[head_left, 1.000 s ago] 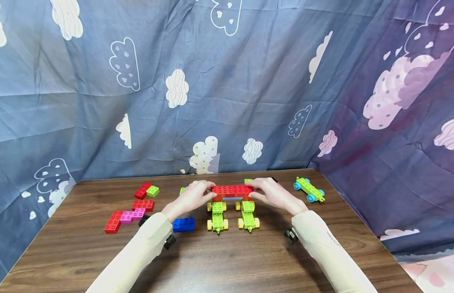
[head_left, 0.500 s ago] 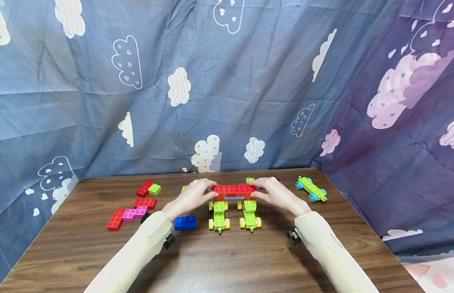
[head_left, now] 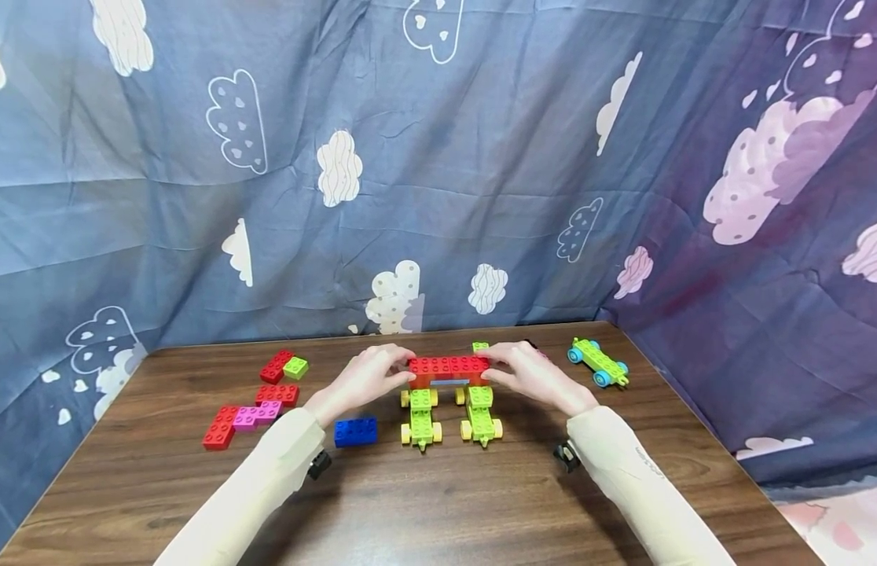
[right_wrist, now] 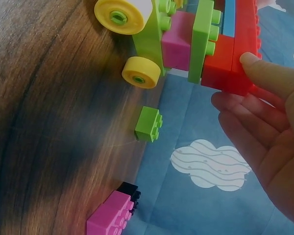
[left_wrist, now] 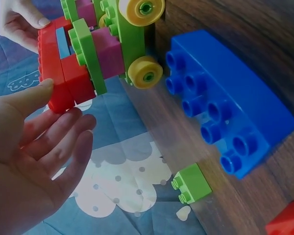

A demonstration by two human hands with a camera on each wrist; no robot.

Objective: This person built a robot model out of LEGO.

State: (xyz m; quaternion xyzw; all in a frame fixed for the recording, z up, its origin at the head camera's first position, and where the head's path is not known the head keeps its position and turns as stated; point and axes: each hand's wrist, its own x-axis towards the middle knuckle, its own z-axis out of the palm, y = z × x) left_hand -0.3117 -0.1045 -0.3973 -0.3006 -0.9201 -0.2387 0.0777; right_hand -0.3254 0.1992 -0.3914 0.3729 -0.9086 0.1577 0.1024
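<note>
- Beam of glossy red studded plastic bricks [head_left: 449, 366], lying across two lime-green wheeled plastic bases [head_left: 420, 428], toward the back of the wood-grained desk [head_left: 438, 503].
- Left hand [head_left: 371, 373], right hand [head_left: 526, 375]: both hands pinch its opposite ends.
- Likely light, rigid, smooth; best held by the ends and kept level, sparing the joints.
- Below: square-edged pink block [left_wrist: 108, 51], round yellow wheels [left_wrist: 138, 73].

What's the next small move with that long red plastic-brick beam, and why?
Probably press the red beam straight down, evenly: the left hand and right hand pinch its opposite ends, it spans both yellow-wheeled lime-green cars, and the views don't settle whether it's fully seated.
</note>
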